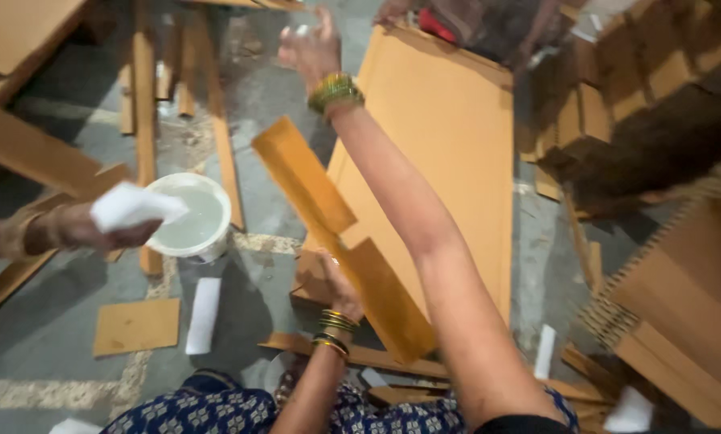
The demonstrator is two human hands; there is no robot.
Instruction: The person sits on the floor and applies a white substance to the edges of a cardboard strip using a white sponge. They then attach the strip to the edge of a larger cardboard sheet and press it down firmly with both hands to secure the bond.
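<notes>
The left hand grips a cardboard strip (fingers clamped underneath); the right hand reaches forward, fingers loosely apart.

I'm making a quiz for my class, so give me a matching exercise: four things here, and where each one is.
Things:
1. white tub
2. long cardboard strip
3. white cloth
4. big cardboard sheet

Places:
a. flat on the floor, under the raised right arm
b. held in the left hand
c. on the floor, beside another person's hand
d. in another person's hand

Pairs: 1-c, 2-b, 3-d, 4-a
</notes>
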